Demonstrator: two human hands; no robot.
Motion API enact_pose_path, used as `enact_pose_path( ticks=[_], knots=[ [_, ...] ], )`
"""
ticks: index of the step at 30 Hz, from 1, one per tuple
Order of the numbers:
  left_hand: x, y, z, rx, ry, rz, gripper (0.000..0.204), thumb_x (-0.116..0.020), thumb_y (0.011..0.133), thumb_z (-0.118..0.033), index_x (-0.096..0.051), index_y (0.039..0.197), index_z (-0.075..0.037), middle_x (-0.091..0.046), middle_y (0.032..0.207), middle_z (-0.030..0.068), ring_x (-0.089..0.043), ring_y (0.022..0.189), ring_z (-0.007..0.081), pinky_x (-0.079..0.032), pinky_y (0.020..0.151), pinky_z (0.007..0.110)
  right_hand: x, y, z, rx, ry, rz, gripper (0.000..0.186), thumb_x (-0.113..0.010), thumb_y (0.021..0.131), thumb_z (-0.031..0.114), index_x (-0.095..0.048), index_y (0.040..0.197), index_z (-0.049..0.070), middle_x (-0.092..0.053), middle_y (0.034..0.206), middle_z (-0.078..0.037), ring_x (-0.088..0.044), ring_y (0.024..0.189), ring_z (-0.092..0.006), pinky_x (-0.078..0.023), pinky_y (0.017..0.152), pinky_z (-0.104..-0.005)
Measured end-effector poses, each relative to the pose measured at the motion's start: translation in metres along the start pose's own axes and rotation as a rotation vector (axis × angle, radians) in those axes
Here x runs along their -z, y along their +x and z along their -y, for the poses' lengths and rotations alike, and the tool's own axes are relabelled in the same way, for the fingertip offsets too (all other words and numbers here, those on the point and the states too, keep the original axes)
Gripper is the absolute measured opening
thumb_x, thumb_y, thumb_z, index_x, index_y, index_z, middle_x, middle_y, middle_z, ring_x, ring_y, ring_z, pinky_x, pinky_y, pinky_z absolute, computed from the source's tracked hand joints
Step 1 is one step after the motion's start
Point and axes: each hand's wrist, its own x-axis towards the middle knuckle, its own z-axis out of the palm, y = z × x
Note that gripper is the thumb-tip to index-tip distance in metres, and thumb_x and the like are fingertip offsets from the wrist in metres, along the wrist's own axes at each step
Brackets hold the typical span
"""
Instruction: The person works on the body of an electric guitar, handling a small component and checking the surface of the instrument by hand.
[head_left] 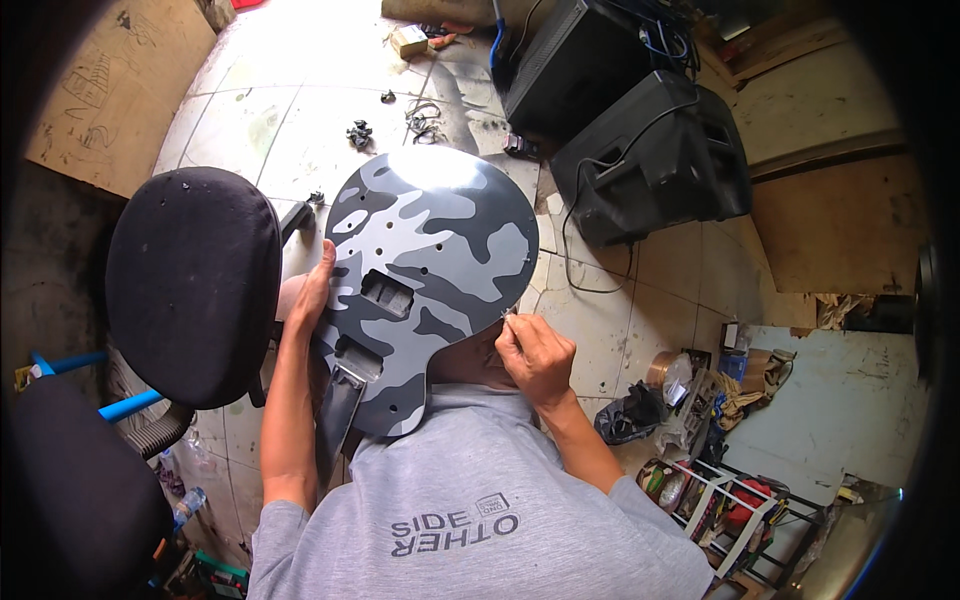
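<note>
A guitar body (470, 262) in grey and black camouflage lies over my lap, its rounded end away from me. Two rectangular cavities and several small round holes show in its glossy face. My left hand (314, 284) grips the left edge, thumb up along the rim, the other fingers hidden underneath. Beside the right edge, near the inward curve, my right hand (538, 358) is closed in a pinch. Something tiny and pale shows at its fingertips, too small to name. A dark flat bar (342, 410) extends from the lower cavity toward me.
A black padded chair (190, 285) stands close on my left. Two black speaker cabinets (650, 155) with a loose cable sit at the far right. Black scraps (360, 134) lie on the tiled floor ahead. A metal rack (735, 520) full of odds and ends is at the lower right.
</note>
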Motion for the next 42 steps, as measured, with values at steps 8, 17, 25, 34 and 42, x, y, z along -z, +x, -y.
enact_pose_path(
  ticks=[8, 17, 25, 34, 42],
  knots=[
    [-0.003, -0.006, -0.009, 0.017, 0.027, 0.005, 0.120, -0.036, 0.089, -0.094, -0.041, 0.158, 0.004, -0.044, 0.160, 0.0265, -0.040, 0.149, 0.0331, -0.027, 0.123, 0.039, -0.010, -0.010, 0.026, -0.069, 0.148, 0.026, 0.013, -0.075, 0.082, -0.001, -0.070, 0.095, 0.002, -0.072, 0.080, -0.010, -0.070, 0.061, -0.0255, -0.056, 0.055, -0.0350],
    [0.001, -0.001, -0.002, 0.002, -0.004, 0.059, 0.121, -0.033, 0.092, -0.092, -0.031, 0.162, 0.007, -0.032, 0.168, 0.0261, -0.027, 0.157, 0.0335, -0.019, 0.128, 0.040, -0.008, 0.002, 0.003, -0.083, 0.016, -0.074, 0.009, -0.072, 0.084, 0.002, -0.069, 0.092, 0.004, -0.067, 0.073, -0.009, -0.066, 0.057, -0.0260, -0.052, 0.051, -0.0368],
    [0.000, 0.004, 0.003, -0.013, -0.026, 0.063, 0.119, -0.037, 0.091, -0.092, -0.032, 0.163, 0.002, -0.032, 0.169, 0.0231, -0.029, 0.157, 0.0328, -0.020, 0.128, 0.039, -0.004, 0.001, 0.008, -0.055, 0.085, -0.030, 0.009, -0.074, 0.082, 0.003, -0.069, 0.091, 0.004, -0.069, 0.074, -0.009, -0.067, 0.056, -0.0254, -0.051, 0.050, -0.0360],
    [-0.001, -0.003, -0.006, 0.020, 0.028, 0.046, 0.120, -0.035, 0.090, -0.094, -0.030, 0.164, 0.001, -0.030, 0.170, 0.0244, -0.028, 0.158, 0.0329, -0.019, 0.128, 0.039, 0.001, 0.022, -0.029, -0.141, 0.065, -0.078, 0.009, -0.073, 0.085, 0.004, -0.070, 0.093, 0.005, -0.069, 0.076, -0.009, -0.068, 0.059, -0.0260, -0.052, 0.053, -0.0368],
    [-0.006, -0.009, -0.015, 0.053, 0.091, -0.025, 0.122, -0.033, 0.083, -0.100, -0.050, 0.155, -0.003, -0.048, 0.157, 0.0290, -0.041, 0.151, 0.0364, -0.028, 0.124, 0.040, 0.004, 0.009, -0.016, -0.124, 0.160, 0.012, 0.006, -0.073, 0.084, 0.004, -0.071, 0.090, 0.005, -0.072, 0.077, -0.009, -0.069, 0.061, -0.0266, -0.054, 0.054, -0.0366]
  ],
)
